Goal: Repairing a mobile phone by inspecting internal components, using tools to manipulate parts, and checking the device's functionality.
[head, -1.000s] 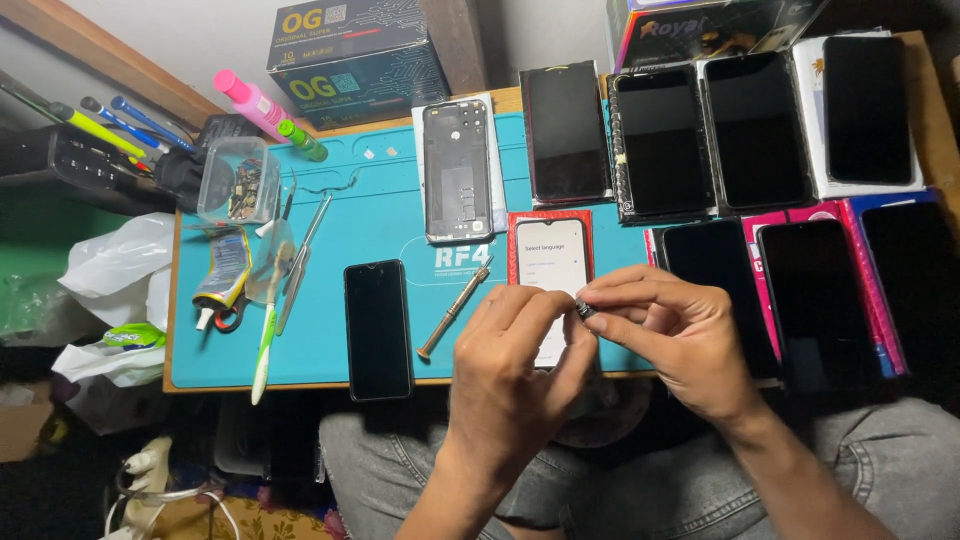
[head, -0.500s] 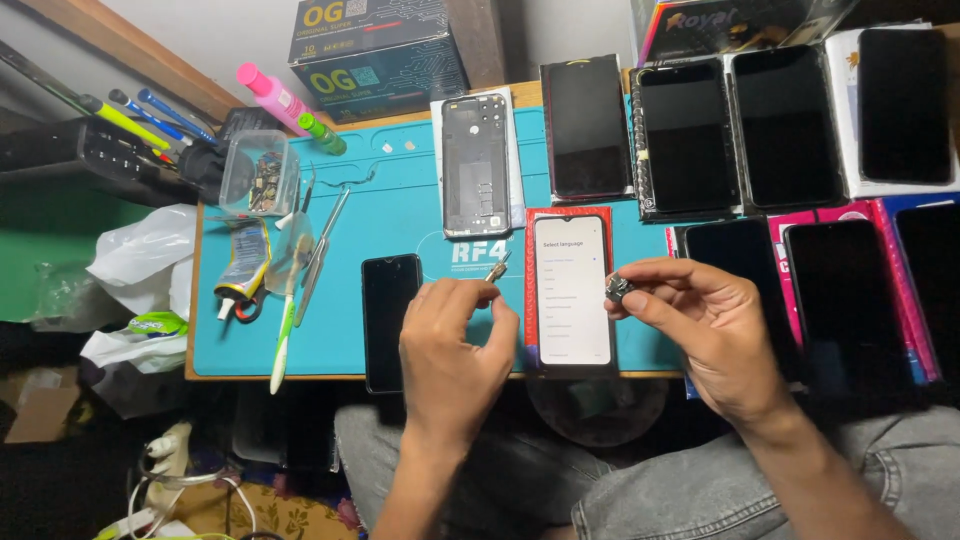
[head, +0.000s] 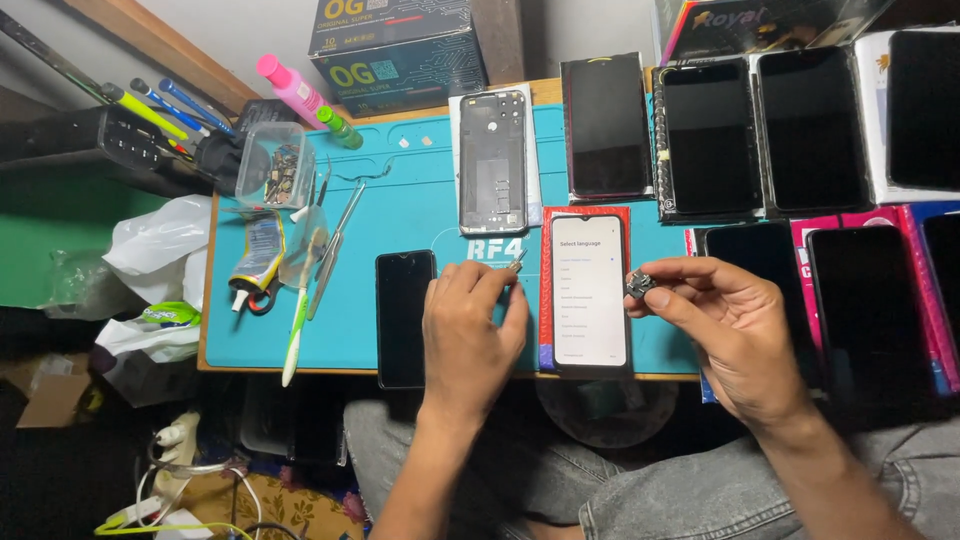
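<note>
My left hand (head: 468,330) rests on the teal work mat (head: 400,200) with its fingers curled over a thin metal tool (head: 516,262); only the tool's tip pokes out past the fingertips. My right hand (head: 725,325) hovers to the right and pinches a small dark part (head: 638,284) between thumb and forefinger. Between the hands lies a phone with a lit white screen (head: 588,290) on a red box. A dark-screened black phone (head: 405,315) lies just left of my left hand.
A phone back housing (head: 492,160) lies at the mat's far side. Tweezers (head: 335,250), a glue tube (head: 258,255) and a clear tub of small parts (head: 272,168) sit at the left. Several dark phones (head: 810,130) fill the right. Cardboard boxes (head: 395,45) stand behind.
My hands have come apart. The left one moved down and left onto the metal tool on the mat; the right keeps the small part and moved right, uncovering the lit phone.
</note>
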